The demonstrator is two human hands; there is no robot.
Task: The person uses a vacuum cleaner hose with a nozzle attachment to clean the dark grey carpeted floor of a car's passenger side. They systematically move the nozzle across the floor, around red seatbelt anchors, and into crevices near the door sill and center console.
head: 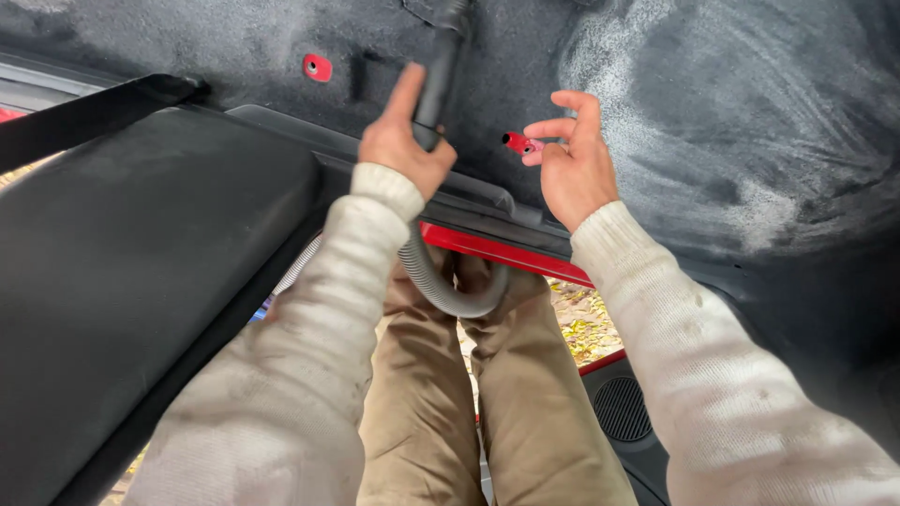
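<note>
Head view: left hand (401, 141) is wrapped tight around the black vacuum wand (438, 70), whose nozzle end rests on the dark car carpet (731, 103) just beyond the fist, so vacuuming looks underway. Below the grip trails the grey ribbed hose (441, 286). Right hand (574, 159), fingers spread and empty, hovers beside a red mounting tab (517, 143).

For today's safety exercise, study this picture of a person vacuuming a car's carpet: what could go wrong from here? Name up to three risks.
1. The grey hose loops against the person's legs; it might snag or kink when the left hand pushes the vacuum tube forward.
2. The right hand hovers beside a red anchor point; its fingers could knock against it.
</note>
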